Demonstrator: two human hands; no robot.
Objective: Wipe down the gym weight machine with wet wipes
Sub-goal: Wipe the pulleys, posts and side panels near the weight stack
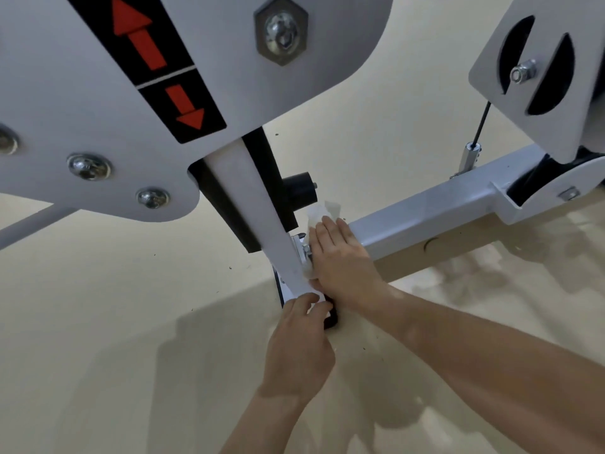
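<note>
The weight machine (98,103) is rigid painted steel standing on the floor (131,290), and I judge it takes firm pressure without shifting; its grey base beam (425,217) meets the white upright (262,224) low in front of me. My left hand (298,342) curls its fingers round the foot of that upright, while my right hand (340,260) lies flat, fingers straight and together, pressing the wet wipe (322,209) against the bolted joint at the beam's end. The wipe is thin, limp and probably slick, so I judge it best trapped under the whole palm, as it bunches beyond my fingertips.
</note>
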